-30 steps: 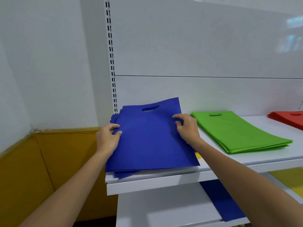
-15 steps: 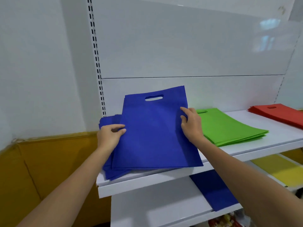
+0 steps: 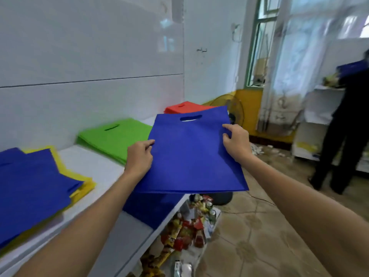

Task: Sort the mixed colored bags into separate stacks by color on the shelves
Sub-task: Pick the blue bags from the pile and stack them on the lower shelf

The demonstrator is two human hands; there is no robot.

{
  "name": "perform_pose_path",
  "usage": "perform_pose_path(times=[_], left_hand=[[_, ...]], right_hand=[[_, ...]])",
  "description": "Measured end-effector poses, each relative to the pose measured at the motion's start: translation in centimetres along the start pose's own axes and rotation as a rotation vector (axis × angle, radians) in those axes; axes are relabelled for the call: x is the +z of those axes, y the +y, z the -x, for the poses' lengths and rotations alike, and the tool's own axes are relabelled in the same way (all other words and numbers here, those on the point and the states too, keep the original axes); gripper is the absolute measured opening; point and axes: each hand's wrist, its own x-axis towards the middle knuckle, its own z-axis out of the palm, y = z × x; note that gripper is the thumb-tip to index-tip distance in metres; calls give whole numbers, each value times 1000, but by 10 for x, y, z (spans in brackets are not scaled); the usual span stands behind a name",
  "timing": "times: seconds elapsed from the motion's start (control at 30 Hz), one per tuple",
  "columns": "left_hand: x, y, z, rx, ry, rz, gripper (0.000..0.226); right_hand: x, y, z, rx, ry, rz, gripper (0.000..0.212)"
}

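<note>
I hold a flat blue bag (image 3: 189, 154) with a cut-out handle in the air, past the right end of the white shelf (image 3: 95, 162). My left hand (image 3: 139, 156) grips its left edge and my right hand (image 3: 236, 142) pinches its right edge. On the shelf at far left lies a pile of blue bags (image 3: 30, 186) over yellow bags (image 3: 83, 186). A green stack (image 3: 113, 136) sits in the middle, partly behind my left hand. A red stack (image 3: 185, 107) lies at the far end, partly hidden by the held bag.
A lower shelf holds another blue bag (image 3: 147, 208). Packets and litter (image 3: 185, 232) lie on the tiled floor under the shelves. A standing fan (image 3: 233, 110) is behind the held bag. A person in dark clothes (image 3: 345, 126) stands at another shelf unit at right.
The blue bag has been lifted off the left pile and carried right, off the shelf end. My view has swung right, bringing in the room, the window and the other person.
</note>
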Motion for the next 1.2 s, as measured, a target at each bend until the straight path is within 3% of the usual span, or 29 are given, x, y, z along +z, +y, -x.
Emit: perform_pose_path(times=[0.33, 0.7, 0.97, 1.2], left_hand=[[182, 139, -31, 295, -304, 169, 38], [332, 245, -77, 317, -245, 188, 36], [333, 204, -109, 199, -149, 55, 35], [271, 125, -109, 16, -51, -155, 35]], right_hand=[[-126, 168, -25, 280, 210, 172, 40], [-201, 311, -121, 284, 190, 250, 41], [-132, 326, -186, 190, 55, 174, 41], [-26, 267, -226, -28, -177, 103, 41]])
